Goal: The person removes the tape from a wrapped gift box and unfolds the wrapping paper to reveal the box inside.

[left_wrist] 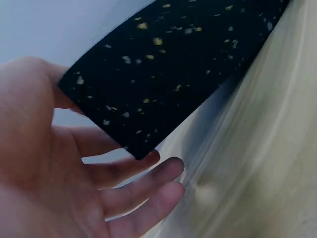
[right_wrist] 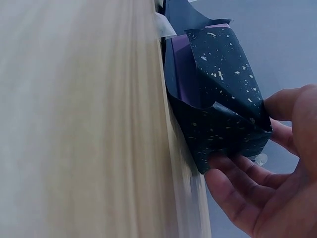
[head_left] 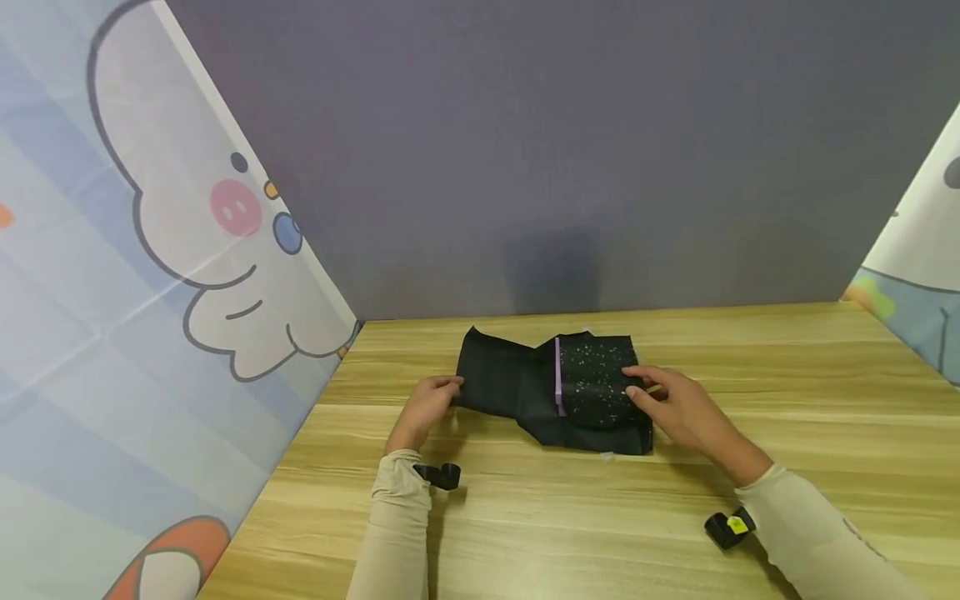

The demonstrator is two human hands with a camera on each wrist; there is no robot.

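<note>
A sheet of black wrapping paper (head_left: 495, 375) with white and gold flecks lies on the table, its left end lifted. On its right part sits a purple box (head_left: 558, 379), mostly hidden under a speckled flap folded over it. My left hand (head_left: 430, 407) pinches the paper's raised left end by the edge; in the left wrist view the other fingers spread below that corner. At the box's right end, my right hand (head_left: 678, 408) holds the folded paper against the box, thumb and fingers apart around the wrapped end in the right wrist view.
The wood-grain table (head_left: 570, 525) runs back to a grey panel (head_left: 555, 158). A cartoon-printed cloth (head_left: 112, 333) hangs at the left, another at the right. Bits of clear tape (head_left: 607, 457) show at the paper's edges. Both wrists wear small black cameras (head_left: 726, 530).
</note>
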